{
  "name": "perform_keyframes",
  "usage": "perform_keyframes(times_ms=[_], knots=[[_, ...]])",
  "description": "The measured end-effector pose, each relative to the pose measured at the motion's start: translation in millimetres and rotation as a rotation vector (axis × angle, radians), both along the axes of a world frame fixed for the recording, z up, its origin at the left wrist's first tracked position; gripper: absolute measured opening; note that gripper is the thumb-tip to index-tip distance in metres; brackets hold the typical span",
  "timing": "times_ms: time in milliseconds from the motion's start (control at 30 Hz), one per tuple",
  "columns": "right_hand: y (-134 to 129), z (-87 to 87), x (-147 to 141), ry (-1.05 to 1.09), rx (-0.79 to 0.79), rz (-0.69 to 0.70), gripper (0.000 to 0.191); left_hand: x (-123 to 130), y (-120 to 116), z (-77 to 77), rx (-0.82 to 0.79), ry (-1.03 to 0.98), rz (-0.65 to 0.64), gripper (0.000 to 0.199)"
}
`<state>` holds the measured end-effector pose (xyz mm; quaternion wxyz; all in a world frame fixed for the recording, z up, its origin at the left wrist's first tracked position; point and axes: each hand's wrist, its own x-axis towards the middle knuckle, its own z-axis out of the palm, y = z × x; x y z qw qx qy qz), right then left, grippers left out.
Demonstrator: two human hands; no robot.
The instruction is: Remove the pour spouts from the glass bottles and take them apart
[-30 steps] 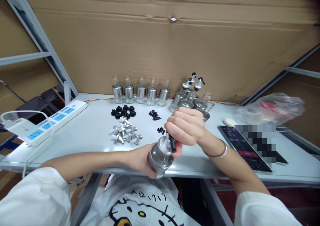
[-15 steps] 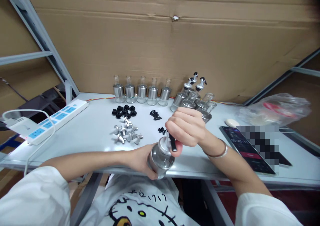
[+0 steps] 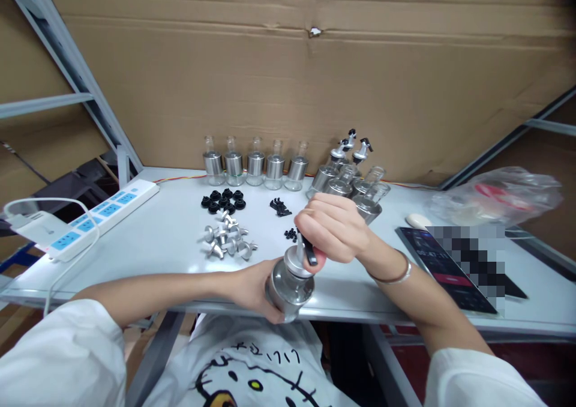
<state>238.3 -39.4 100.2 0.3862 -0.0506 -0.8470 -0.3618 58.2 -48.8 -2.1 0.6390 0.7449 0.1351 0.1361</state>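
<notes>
My left hand [image 3: 258, 290] is wrapped round the side of a glass bottle [image 3: 290, 290] with a metal sleeve, at the table's front edge. A silver pourer spout [image 3: 297, 261] with a black lever [image 3: 309, 253] sits on the bottle's neck. My right hand [image 3: 335, 230] is closed round the top of the pourer, its fingers hiding most of the spout. Beyond the hands lie silver pourer heads [image 3: 229, 239], ribbed black stoppers [image 3: 224, 201], small black levers [image 3: 281, 207] and tiny black caps [image 3: 290, 235].
A row of open bottles [image 3: 255, 164] stands at the back. More bottles [image 3: 371, 194] stand behind my right hand, some with pourers [image 3: 362, 150]. A power strip [image 3: 101, 215] is at left. A tablet [image 3: 445, 269], a white mouse [image 3: 417, 221] and a plastic bag [image 3: 499, 197] are at right.
My right hand has shifted very slightly left and up with the pourer's lever. My left hand and the bottle stay in place.
</notes>
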Motion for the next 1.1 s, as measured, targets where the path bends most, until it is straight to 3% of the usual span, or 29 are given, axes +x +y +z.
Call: perform_keyframes(times_ms=[300, 467, 633, 767, 967, 1033, 1100], knots=[[11, 4.3, -2, 0.052, -0.041, 0.079, 0.048, -1, 2, 7.7, 0.012, 0.020, 0.017, 0.053], [11, 6.8, -4, 0.014, -0.044, 0.036, 0.051, -2, 0, 16.9, -0.014, 0.066, -0.009, 0.050], [14, 2.5, -6, 0.032, -0.146, 0.040, 0.050, -4, 0, 14.5, 0.006, 0.058, 0.025, 0.049], [15, 1.9, -3, -0.008, -0.421, 0.071, 0.054, -5, 2, 10.7, -0.012, 0.039, 0.044, 0.052], [5, 8.9, -2, -0.214, -1.182, 0.040, 0.063, -3, 2, 16.2, -0.048, 0.093, 0.080, 0.060], [-1, 9.3, -6, -0.300, -1.299, -0.007, 0.057, -3, 1, 18.2, -0.057, 0.120, 0.094, 0.052], [-6, 6.9, -10, -0.307, -1.282, -0.069, 0.051, -3, 1, 19.9, -0.058, 0.131, 0.107, 0.046]])
